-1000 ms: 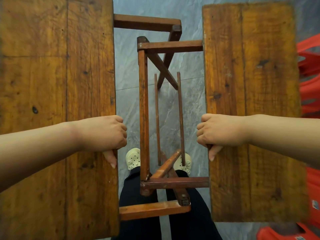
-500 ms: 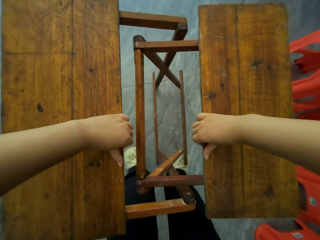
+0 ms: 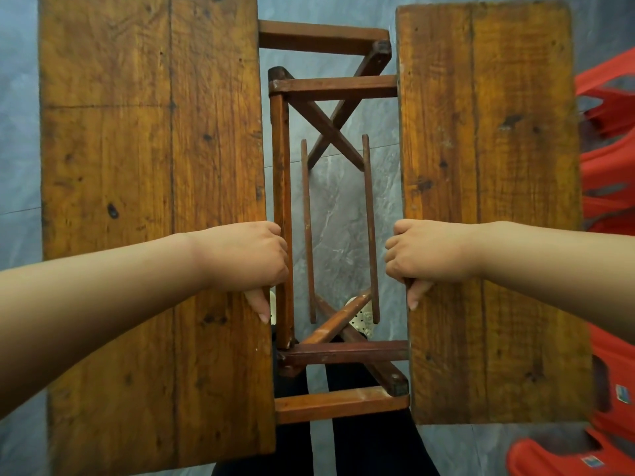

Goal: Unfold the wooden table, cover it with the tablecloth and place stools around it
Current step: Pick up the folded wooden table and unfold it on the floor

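Here your left hand [image 3: 247, 259] grips the left leaf [image 3: 154, 201] by its inner edge, your right hand [image 3: 426, 255] the right leaf [image 3: 488, 166] likewise, presumably to move both evenly.

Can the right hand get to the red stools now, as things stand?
Probably not yet: the right hand grips the inner edge of the right tabletop half, which lies between it and the red stools.
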A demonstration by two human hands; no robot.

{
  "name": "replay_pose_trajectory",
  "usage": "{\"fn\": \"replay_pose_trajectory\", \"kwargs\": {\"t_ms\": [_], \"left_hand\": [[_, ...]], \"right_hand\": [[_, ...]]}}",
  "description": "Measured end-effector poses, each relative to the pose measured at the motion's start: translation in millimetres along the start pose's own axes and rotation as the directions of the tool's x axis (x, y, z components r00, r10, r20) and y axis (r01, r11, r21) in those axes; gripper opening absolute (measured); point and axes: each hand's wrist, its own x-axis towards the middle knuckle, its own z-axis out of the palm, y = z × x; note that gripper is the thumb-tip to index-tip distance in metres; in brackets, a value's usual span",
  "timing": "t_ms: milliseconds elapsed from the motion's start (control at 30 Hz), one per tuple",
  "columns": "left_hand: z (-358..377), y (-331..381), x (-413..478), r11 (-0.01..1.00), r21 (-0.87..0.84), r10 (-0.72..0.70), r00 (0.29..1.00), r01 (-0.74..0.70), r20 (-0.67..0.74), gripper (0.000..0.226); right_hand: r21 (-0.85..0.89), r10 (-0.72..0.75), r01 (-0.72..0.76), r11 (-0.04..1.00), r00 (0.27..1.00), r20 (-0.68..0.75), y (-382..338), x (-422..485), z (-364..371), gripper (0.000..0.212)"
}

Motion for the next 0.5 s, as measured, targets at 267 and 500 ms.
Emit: {"fn": "replay_pose_trajectory", "kwargs": {"t_ms": [267,500], "left_hand": [[-6,2,8,1.000,-0.001,0.013,1.000,-0.013,0.019,0.064],[-14,1,20,0.999,0.031,0.030,0.999,-0.030,0.016,0.063]], "right_hand": [[0.004,0.007,-0.007,1.000,1.000,-0.008,-2,-3,4,0.057],[0.043,0.009,-0.006,0.999,0.997,-0.080,-6,-9,3,0.056]]}}
